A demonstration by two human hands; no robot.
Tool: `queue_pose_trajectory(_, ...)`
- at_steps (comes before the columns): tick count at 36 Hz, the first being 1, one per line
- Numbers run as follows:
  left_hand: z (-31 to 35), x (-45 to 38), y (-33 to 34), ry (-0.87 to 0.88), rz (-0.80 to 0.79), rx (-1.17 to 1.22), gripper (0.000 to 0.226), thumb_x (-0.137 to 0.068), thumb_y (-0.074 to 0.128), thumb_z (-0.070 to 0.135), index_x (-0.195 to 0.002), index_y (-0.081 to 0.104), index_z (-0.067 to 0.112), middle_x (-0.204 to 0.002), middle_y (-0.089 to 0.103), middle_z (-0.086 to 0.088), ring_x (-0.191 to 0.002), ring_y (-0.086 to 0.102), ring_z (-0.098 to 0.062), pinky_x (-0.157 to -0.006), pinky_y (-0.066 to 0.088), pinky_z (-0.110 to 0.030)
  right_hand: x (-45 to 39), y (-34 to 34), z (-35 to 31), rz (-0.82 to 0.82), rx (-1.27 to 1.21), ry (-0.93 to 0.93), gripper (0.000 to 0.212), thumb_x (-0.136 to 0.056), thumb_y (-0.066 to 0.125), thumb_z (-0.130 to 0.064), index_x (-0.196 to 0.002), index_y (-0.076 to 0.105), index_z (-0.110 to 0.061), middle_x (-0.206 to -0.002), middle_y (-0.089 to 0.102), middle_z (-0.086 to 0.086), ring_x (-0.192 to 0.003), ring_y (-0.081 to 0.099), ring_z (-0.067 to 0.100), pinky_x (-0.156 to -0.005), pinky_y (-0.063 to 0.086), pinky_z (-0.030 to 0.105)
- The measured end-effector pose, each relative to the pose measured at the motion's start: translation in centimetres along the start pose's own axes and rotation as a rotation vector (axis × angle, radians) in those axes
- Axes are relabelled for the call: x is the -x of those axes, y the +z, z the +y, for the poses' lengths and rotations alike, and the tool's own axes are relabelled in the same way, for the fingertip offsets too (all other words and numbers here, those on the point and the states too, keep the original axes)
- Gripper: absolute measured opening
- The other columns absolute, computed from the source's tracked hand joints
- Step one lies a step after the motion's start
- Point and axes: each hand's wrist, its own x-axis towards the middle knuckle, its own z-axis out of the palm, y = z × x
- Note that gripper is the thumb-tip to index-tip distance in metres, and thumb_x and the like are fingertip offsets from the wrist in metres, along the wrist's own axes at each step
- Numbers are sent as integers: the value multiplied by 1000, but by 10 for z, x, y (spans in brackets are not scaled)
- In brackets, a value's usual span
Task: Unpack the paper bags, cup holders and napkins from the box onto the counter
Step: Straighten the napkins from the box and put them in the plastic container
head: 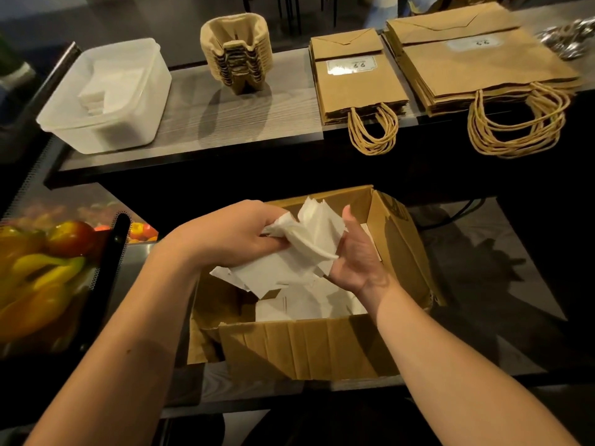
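Here, both hands above the open cardboard box (309,346), grasping one loose bundle of white napkins (299,246): left hand (231,236) closed over the upper left part, right hand (357,252) cupped under the right edge, thumb up. More napkins lying in the box bottom. On the counter (193,123) behind: plastic tub (106,94) with napkins, stacked cup holders (236,53), small paper bags (357,78), large paper bags (483,59). At left, colourful peppers (38,268).
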Motion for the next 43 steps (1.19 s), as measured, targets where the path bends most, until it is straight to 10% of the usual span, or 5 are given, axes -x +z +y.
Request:
queue_pose_trajectory(7, 1, 2, 0, -28, 78, -84, 19, -100, 61, 29, -117, 66, 22, -108, 65, 7, -96, 61, -10, -85, 51, -23, -3, -5, 3, 39, 68, 68, 48, -101, 62, -34, -143, 59, -10, -139, 61, 18, -123, 62, 35, -112, 45, 50)
queue_pose_trajectory(14, 1, 10, -9, -10, 196, -110, 22, -99, 61, 28, -119, 68, 25, -110, 66, 8, -97, 61, -9, -81, 48, -16, -2, -10, 3, 116, 75, 66, 40, -104, 57, -32, -137, 63, -9, -132, 67, 17, -118, 66, 35, -87, 62, 45)
queue_pose_trajectory(23, 28, 8, -30, 197, 282, -12, 30, -97, 63, 24, -126, 65, 29, -117, 66, 12, -106, 61, -6, -88, 53, -24, -5, 1, 12, 89, 18, 88, 36, -89, 74, -7, -125, 73, -7, -138, 63, 20, -130, 59, 40, -115, 40, 59)
queue_pose_trajectory(29, 28, 9, -21, 280, 401, 94, 31, -96, 61, 23, -127, 68, 21, -120, 66, 10, -112, 61, -4, -92, 50, -14, 1, 19, 7, 126, 111, 60, 35, -102, 55, -13, -136, 63, -11, -127, 71, 12, -111, 71, 30, -99, 57, 47)
queue_pose_trajectory(43, -16, -12, 40, -176, 294, 275, 12, -99, 62, 32, -106, 52, 34, -90, 54, 22, -81, 56, 4, -62, 41, -9, 0, 16, 2, 108, -62, -43, 40, -107, 49, -39, -140, 59, -19, -132, 68, 15, -114, 70, 34, -95, 56, 52)
